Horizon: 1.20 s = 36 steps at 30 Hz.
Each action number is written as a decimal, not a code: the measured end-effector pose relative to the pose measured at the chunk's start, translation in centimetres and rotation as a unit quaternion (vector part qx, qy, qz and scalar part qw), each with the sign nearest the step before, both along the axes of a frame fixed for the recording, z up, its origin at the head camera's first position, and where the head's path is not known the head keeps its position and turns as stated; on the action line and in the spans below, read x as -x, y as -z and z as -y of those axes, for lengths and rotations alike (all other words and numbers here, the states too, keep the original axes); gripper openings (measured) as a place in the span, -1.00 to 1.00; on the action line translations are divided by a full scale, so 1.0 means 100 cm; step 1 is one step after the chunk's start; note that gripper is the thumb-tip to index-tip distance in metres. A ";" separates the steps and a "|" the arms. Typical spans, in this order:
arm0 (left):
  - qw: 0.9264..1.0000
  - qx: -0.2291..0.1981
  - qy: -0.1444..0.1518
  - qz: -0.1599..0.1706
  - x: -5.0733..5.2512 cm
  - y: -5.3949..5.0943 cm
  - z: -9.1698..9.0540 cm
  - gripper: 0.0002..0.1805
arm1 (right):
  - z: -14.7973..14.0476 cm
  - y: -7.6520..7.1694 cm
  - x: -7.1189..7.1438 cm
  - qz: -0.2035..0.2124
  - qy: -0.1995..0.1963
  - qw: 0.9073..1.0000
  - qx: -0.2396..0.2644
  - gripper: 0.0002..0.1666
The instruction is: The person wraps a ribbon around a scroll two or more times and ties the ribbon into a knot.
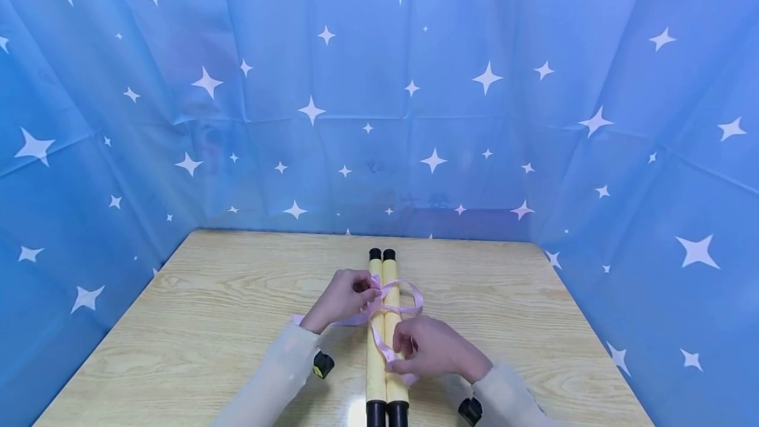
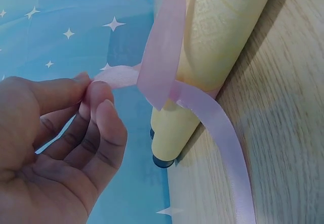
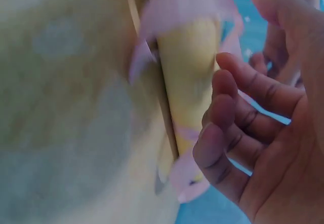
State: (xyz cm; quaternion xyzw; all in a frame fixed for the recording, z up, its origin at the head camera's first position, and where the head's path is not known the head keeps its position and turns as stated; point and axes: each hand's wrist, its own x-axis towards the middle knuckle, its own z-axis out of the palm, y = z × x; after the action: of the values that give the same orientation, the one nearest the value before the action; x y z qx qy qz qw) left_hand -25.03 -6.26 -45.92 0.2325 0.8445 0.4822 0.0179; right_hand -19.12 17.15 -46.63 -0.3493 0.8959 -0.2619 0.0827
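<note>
Two pale yellow scrolls with black end knobs lie side by side, pointing away from me. A pink ribbon crosses over them at mid-length, with a loop standing out to the right and one tail trailing left across the table. My left hand pinches the ribbon between thumb and fingertips, clearest in the left wrist view, where a wide strip hangs in front of a scroll. Over the nearer part of the right scroll is my right hand, fingers loosely bent. Its thumb stands apart from the fingers beside the ribbon.
Everything lies on a light wood-grain table. A blue curtain with white stars hangs behind it and along both sides. Small black devices sit at the wrists, by the white sleeves.
</note>
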 end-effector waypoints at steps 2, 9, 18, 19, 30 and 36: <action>1.000 -0.004 0.003 0.002 0.001 0.001 0.001 -0.88 | 0.001 0.003 -0.005 -0.004 -0.003 1.000 -0.007 -0.69; 1.000 -0.011 0.010 -0.003 0.001 0.003 0.003 -0.89 | 0.002 0.007 -0.010 -0.008 -0.022 1.000 0.007 -0.77; 1.000 -0.007 0.005 -0.020 0.001 0.004 0.005 -0.89 | -0.015 0.002 -0.011 -0.007 -0.026 0.999 0.047 -0.73; 1.000 -0.007 0.004 -0.019 0.001 0.004 0.006 -0.89 | -0.017 0.000 -0.011 -0.003 -0.025 0.998 0.053 -0.74; 1.000 -0.006 0.008 -0.022 0.001 0.004 0.008 -0.86 | -0.058 -0.009 -0.012 0.044 0.005 0.995 0.094 -0.79; 1.000 -0.004 0.007 -0.019 0.000 0.002 0.009 -0.86 | -0.086 -0.016 -0.016 0.059 0.027 0.995 0.081 -0.79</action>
State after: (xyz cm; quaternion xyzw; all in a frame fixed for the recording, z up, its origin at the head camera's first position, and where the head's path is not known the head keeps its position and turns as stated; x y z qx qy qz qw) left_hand -25.07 -7.11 -46.14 0.2475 0.8408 0.4814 0.0042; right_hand -17.52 25.72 -45.04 -0.3140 0.8746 -0.3557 0.0999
